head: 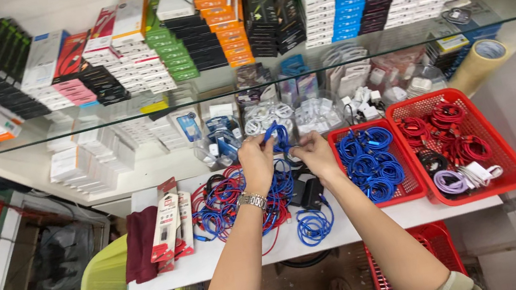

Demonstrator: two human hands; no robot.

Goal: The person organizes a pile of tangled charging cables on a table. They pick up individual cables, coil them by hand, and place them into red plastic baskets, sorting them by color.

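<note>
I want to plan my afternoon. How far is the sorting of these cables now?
Done: coiled blue cables fill one red basket. In hand: left hand and right hand hold a blue cable. Left: a tangled red and blue pile on the table.

I see both hands raised over the cable heap (239,200) on the table (420,212); two baskets (410,191) sit right, glass shelf (512,5) behind.
</note>
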